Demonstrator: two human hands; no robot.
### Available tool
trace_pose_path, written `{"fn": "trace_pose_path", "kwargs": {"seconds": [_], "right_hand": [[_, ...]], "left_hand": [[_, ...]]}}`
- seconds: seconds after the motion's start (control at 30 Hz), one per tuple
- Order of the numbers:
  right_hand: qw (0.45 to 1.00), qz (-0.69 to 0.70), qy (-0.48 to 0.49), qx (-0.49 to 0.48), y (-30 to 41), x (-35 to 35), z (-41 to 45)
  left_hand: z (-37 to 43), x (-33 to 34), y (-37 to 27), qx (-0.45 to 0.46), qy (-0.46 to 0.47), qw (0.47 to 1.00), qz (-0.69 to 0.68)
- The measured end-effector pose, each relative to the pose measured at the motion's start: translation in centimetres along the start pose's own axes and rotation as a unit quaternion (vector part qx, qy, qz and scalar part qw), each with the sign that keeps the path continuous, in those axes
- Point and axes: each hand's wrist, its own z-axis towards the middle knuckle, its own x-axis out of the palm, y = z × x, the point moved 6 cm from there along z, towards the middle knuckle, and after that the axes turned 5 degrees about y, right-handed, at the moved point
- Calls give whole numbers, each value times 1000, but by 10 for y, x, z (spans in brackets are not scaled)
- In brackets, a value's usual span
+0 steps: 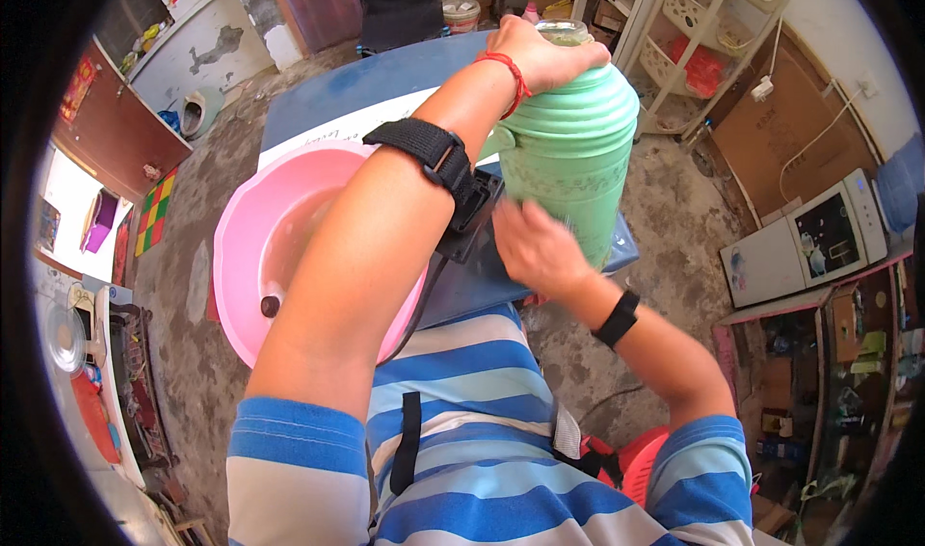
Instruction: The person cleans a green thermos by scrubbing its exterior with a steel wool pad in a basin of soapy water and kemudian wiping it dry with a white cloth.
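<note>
A tall light-green plastic barrel-shaped container with a ribbed upper part stands at the table's near right corner. My left hand grips its top, thumb over the near side; the far fingers are partly hidden. Just behind that hand shows a clear glass jar. My right hand is blurred against the container's lower left side, and whether it holds anything cannot be made out. Under my left forearm is a pink plastic basin with cloudy liquid and a small dark brown round object in it.
The blue table bears a white sheet with writing. A black box with a cable lies between basin and container. Right of the table stand a plastic shelf rack and a water dispenser. A red basket is near my right elbow.
</note>
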Motion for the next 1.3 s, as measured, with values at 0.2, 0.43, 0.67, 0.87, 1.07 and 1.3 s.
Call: {"fn": "trace_pose_path", "kwargs": {"seconds": [0.2,0.43,0.67,0.87,1.07,1.3], "right_hand": [[986,89,113,-80,36,29,-64],[982,98,-133,87,-57,-41,-2],[982,144,19,-120,8,13,-72],[972,94,-196,90,-88,-54,-7],[976,161,45,-138,15,28,-105],[974,112,-192,44,-76,-43,-8]], "left_hand": [[10,4,2,27,-2,1000,-12],[4,-10,1,33,24,999,-18],[9,-2,2,55,33,998,-17],[5,-12,3,37,51,998,0],[-7,-9,-5,40,51,998,-22],[-12,-21,0,23,33,999,-8]]}}
